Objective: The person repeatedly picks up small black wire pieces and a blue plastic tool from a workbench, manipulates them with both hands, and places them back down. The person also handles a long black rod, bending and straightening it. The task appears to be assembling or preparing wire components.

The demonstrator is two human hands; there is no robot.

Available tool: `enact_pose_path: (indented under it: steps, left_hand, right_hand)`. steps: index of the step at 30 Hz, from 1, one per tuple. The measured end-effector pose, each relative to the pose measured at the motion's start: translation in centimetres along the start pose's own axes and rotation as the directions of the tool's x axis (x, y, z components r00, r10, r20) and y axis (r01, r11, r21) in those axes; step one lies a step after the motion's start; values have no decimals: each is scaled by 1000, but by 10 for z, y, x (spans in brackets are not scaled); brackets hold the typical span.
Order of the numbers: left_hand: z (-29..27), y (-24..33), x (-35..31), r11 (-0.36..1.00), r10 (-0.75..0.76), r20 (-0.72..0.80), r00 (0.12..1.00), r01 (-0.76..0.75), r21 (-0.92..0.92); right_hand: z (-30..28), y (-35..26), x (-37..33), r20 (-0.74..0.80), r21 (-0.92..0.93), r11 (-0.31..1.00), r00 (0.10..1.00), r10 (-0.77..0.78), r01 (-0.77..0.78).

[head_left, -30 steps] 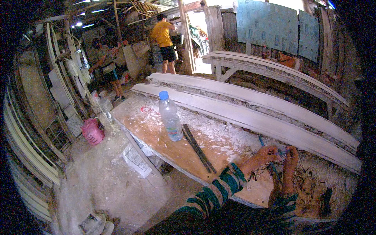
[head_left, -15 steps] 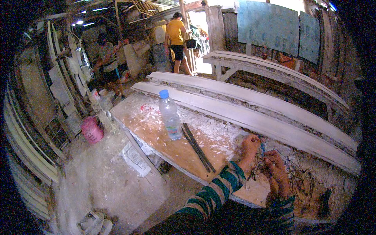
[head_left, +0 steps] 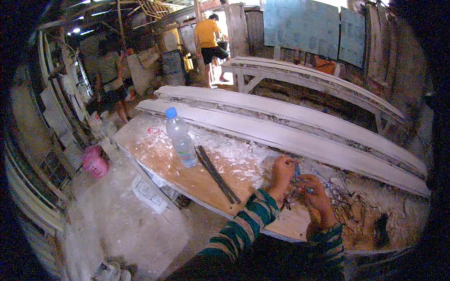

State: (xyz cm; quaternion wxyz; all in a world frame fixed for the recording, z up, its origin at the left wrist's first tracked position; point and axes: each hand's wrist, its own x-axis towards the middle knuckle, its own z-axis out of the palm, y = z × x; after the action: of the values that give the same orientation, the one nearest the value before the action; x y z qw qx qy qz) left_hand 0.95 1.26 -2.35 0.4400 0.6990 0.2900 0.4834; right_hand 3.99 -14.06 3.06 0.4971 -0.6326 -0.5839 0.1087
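Note:
Both hands are closed and close together over the right part of the workbench (head_left: 187, 185). Between them runs a thin blue strand (head_left: 296, 171), which looks like a cord or wire. My left hand (head_left: 282, 172) pinches its upper end. My right hand (head_left: 313, 188) grips it lower down, with some dark thin strands bunched about the fingers. Beside my right hand lies a loose tangle of dark wire-like strands (head_left: 349, 199). The fingertips are too small to show exactly how the strand is held.
A clear plastic bottle with a blue cap (head_left: 182, 143) stands on the bench, beside two dark flat strips (head_left: 216, 175). Long white boards (head_left: 262, 125) lie along its far side. A dark brush-like bundle (head_left: 382, 229) is at right. Two people (head_left: 207, 40) (head_left: 110, 75) stand beyond.
My view has turned slightly right, so the scene sits further left. My hands keep hold of the strand. The person in yellow has stepped into the doorway; the other stands more upright.

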Motion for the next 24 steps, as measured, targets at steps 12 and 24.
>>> enact_pose_path:
  steps: [12, 24]
  left_hand:
    - [-1, -3, 2, 993, 113, -64, 992, -111, 35]
    - [-1, 3, -3, 991, 131, 97, 987, -127, -45]
  right_hand:
    - [1, -9, -1, 3, 72, 995, 998, 63, -63]
    - [1, 4, -2, -161, -29, 999, 986, 31, -36]
